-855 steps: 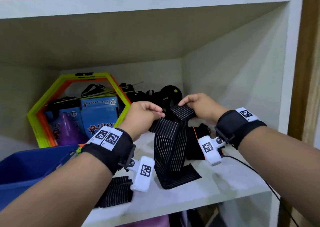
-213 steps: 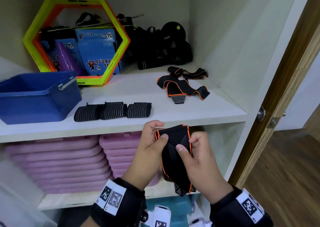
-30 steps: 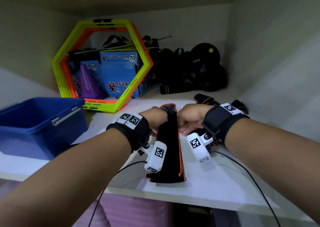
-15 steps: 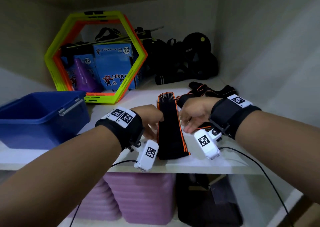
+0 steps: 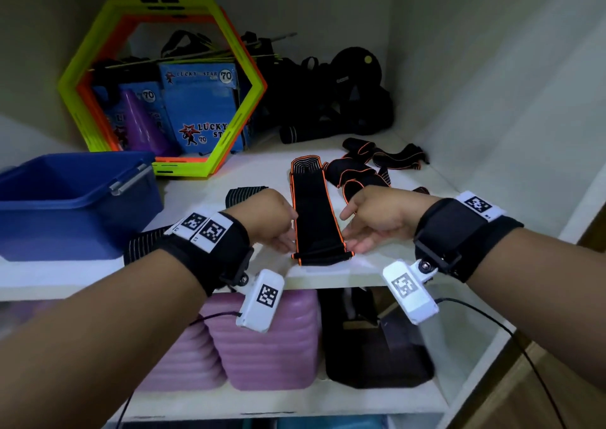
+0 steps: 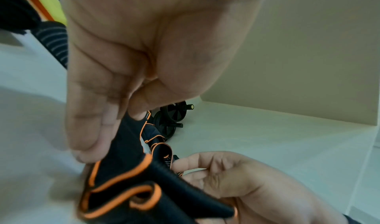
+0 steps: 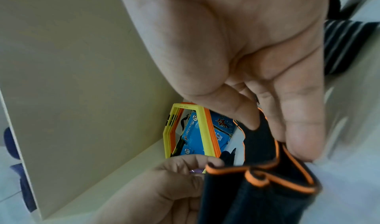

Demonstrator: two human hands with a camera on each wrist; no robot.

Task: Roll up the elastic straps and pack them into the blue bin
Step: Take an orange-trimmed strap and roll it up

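A black strap with orange edging [image 5: 311,212] lies flat and lengthwise on the white shelf [image 5: 377,274]. My left hand [image 5: 288,241] pinches its near left edge and my right hand [image 5: 349,241] pinches its near right edge. In the left wrist view, thumb and fingers [image 6: 88,146] nip the strap [image 6: 127,195], whose near end curls up into a small fold. The right wrist view shows the right thumb and forefinger [image 7: 302,146] clamped on the same strap [image 7: 257,195]. The blue bin [image 5: 75,205] stands at the left. What lies in it is hidden.
Rolled striped straps [image 5: 246,194] lie between the bin and my left wrist. More loose orange-edged straps [image 5: 377,166] are piled behind my right hand. A green and orange hexagon frame [image 5: 164,81] and black gear [image 5: 344,94] fill the back. The cabinet wall [image 5: 508,101] stands close on the right.
Both hands slid back along the strap to its near end and now pinch it there; the near end has begun to curl up.
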